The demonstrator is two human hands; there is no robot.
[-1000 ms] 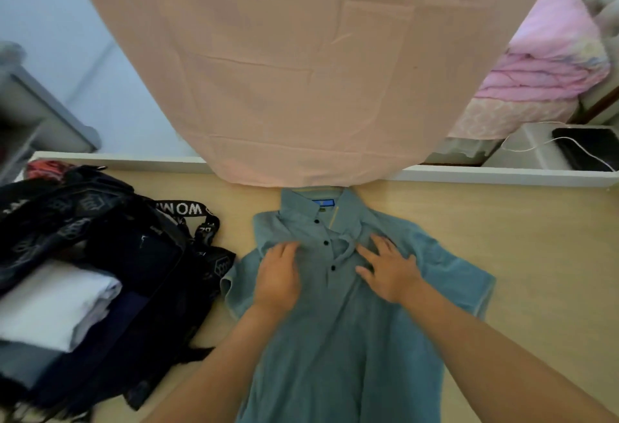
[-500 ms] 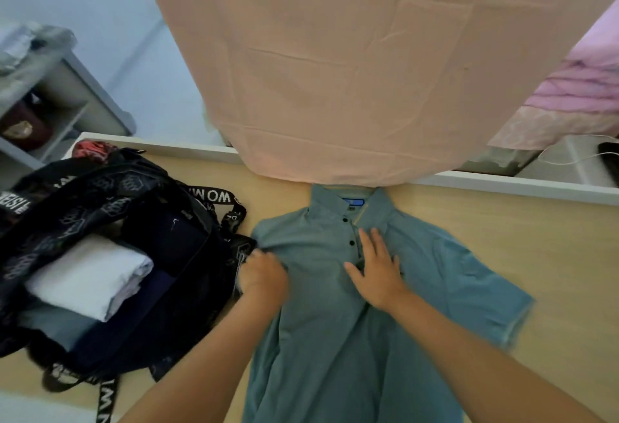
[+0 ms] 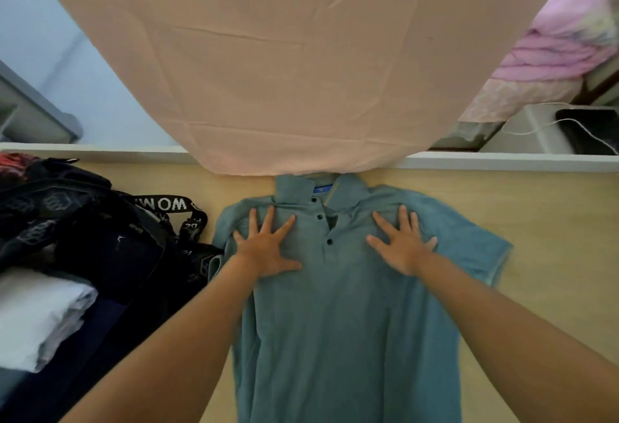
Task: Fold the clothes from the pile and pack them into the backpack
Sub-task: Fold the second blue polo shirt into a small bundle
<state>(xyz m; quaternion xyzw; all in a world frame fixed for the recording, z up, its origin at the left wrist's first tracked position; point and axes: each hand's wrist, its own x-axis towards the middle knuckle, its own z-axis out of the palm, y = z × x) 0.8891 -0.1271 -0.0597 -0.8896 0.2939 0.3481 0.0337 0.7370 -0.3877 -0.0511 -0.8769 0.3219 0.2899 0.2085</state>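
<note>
At the left edge of the light wooden worktop (image 3: 552, 221) sits your open black fabric backpack (image 3: 100, 242). A folded white garment (image 3: 37, 319) lies in its mouth, and a black strap with white lettering (image 3: 164, 204) trails toward the middle. The backpack's right side touches the left sleeve of the teal short-sleeved polo shirt (image 3: 335, 339), and that sleeve curls up against it. Your left hand (image 3: 268, 248) lies flat on the shirt's left chest, fingers straight and spread wide. The shirt lies button side up in the worktop's middle, with its collar at the far edge, just under the hem of a hanging peach cloth sheet (image 3: 284, 71). Its lower part runs off the near side of the view. Your right hand (image 3: 403, 248) presses the right chest the same way, fingers splayed. The right sleeve lies spread flat. Bare wood runs beyond it to the right, bounded at the back by a white raised rim (image 3: 502, 160).
</note>
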